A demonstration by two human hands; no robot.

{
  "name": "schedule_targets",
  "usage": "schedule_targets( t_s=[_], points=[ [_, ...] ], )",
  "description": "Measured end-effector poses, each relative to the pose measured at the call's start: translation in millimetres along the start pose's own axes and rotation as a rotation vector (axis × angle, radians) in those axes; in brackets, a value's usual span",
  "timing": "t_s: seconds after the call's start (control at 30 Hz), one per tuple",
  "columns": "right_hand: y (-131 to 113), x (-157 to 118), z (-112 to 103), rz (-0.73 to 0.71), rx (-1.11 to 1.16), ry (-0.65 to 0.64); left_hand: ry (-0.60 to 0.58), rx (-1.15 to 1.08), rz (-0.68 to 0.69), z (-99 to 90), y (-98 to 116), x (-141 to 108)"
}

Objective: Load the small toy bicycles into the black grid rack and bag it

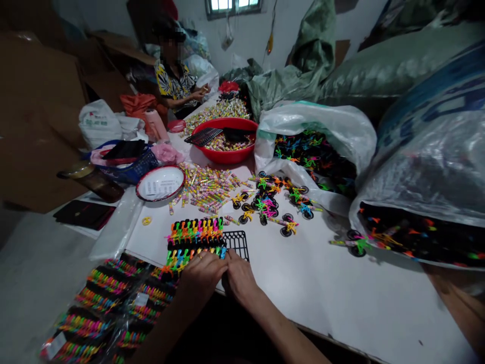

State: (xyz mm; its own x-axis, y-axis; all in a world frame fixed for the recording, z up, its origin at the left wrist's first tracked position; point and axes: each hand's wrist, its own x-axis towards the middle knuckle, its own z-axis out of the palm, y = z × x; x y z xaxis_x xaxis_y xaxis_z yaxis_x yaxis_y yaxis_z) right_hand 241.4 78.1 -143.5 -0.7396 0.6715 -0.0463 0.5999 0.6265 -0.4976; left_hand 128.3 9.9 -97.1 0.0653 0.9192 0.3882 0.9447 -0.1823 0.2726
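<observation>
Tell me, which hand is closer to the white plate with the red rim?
Left. The left hand is right of the plate and closer to the person; the right hand is farther right, next to the left one.

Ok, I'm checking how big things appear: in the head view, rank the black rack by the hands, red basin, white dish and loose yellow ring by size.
1. Black rack and red basin, left unranked because the rack is nearer and partly covered
2. White dish
3. Yellow ring
</observation>
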Motion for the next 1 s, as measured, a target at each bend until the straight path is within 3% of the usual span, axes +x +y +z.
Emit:
schedule_targets(
  t_s=[0.13,0.23,0.3,0.37,0.47,0.53,0.63,0.7,0.77,0.9,1.0],
  points=[
    [15,-11,-9,-0.115,0.2,-0.008,0.019,0.034,0.076,1.3,-5,-9],
    [47,-15,-38,-0.132,0.34,0.014,0.064,0.0,0.099,6.6,-4,-16],
    [74,-6,-67,0.018,0.19,0.083,0.069,-0.018,0.076,7.8,0,-16],
    [98,10,-96,0.266,-0.142,0.166,0.059,-0.026,0.06,4.0,4,-13],
    [113,30,-119,0.371,-0.39,0.132,0.102,-0.046,-0.014,-13.7,3,-6],
    [109,28,-119,0.33,-0.399,0.107,0.207,-0.067,-0.145,-31.6,-5,-5],
    [99,-1,-107,0.223,-0.44,0.103,0.328,-0.046,-0.277,-54.9,-21,-12],
    [98,-29,-95,0.11,-0.429,0.123,0.295,0.011,-0.247,-59.6,-26,-22],
    [102,-53,-85,0.06,-0.36,0.167,0.187,0.077,-0.181,-54.0,-25,-31],
    [104,-71,-76,0.299,-0.276,0.261,0.025,0.184,-0.108,-32.0,-14,-42],
    [100,-61,-77,0.48,-0.286,0.172,-0.016,0.263,-0.079,-24.8,-9,-42]
  ],
)
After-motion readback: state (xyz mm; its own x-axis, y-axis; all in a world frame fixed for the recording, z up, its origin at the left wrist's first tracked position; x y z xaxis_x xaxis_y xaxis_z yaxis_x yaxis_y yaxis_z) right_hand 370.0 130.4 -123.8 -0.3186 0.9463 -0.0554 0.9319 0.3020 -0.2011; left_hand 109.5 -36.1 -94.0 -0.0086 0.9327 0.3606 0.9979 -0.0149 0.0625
